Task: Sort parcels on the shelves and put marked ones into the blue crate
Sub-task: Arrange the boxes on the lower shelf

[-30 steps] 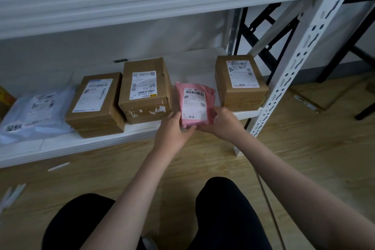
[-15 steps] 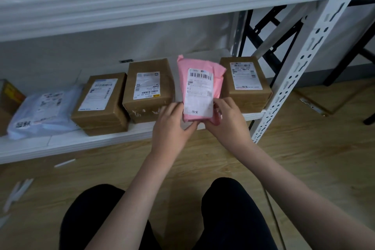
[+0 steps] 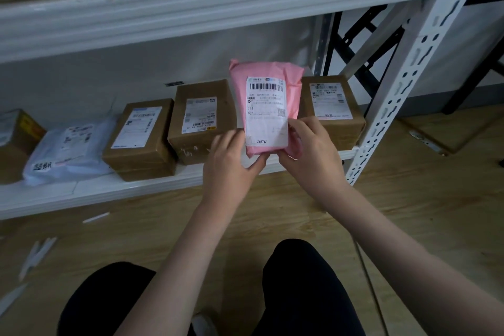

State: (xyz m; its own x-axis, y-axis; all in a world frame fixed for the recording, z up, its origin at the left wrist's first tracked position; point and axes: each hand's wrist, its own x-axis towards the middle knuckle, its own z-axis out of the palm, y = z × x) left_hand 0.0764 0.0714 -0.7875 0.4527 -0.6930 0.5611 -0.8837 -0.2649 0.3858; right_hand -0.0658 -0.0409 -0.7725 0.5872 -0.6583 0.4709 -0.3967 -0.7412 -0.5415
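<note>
A pink mailer parcel point(image 3: 293, 76) with a white barcode label stands upright in front of the low shelf point(image 3: 136, 188), label facing me. My left hand point(image 3: 231, 161) grips its lower left edge and my right hand point(image 3: 311, 150) grips its lower right edge. Three brown boxes with labels lie on the shelf: one at the left point(image 3: 141, 139), one in the middle point(image 3: 201, 117) and one at the right point(image 3: 332, 109) behind the pink parcel. No blue crate is in view.
A pale plastic mailer point(image 3: 71, 150) lies further left on the shelf, next to a box point(image 3: 19, 139) at the frame edge. More boxes sit on the upper shelf point(image 3: 218, 0). A white perforated upright point(image 3: 403, 84) stands at the right. My knees point(image 3: 300, 281) are above the wood floor.
The pink parcel was lifted off the shelf edge and tipped upright, label toward me, with both hands still holding its lower end.
</note>
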